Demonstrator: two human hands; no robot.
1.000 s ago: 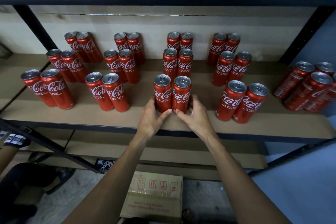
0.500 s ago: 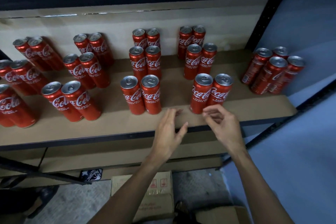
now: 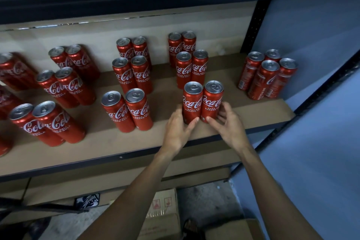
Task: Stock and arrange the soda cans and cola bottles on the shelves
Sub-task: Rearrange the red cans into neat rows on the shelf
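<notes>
Task's thing: the front pair (image 3: 202,103) of tall, slim red cans stands upright, the two touching side by side, near the front edge of the shelf (image 3: 101,143) towards its right end.
Left hand: the left hand (image 3: 178,128) holds the left can (image 3: 191,103) low on its body, thumb across the front and fingers wrapped round the far side.
Right hand: the right hand (image 3: 228,122) holds the right can (image 3: 211,101) the same way, thumb low in front and fingers curled round the outer side.
Weight: the tabs look unopened, so each can is probably full, with modest heft that one hand can manage easily.
Stiffness: the thin metal wall is likely firm while sealed, but a hard squeeze could dent it.
Skin: the glossy, smooth paint may slip under a light pinch.
Balance: tall and narrow, so a push near the top would likely tip a can, while a low hold suits sliding.
Where to take hold: the lower to middle body, thumb opposite fingers, pressing the two cans together so they move as one.
Neighbours: two more pairs (image 3: 191,68) stand behind in the same column, another column (image 3: 128,111) stands to the left, and four cans (image 3: 268,78) are well apart at the shelf's right end.
Risk: a knocked can could topple those behind.
</notes>
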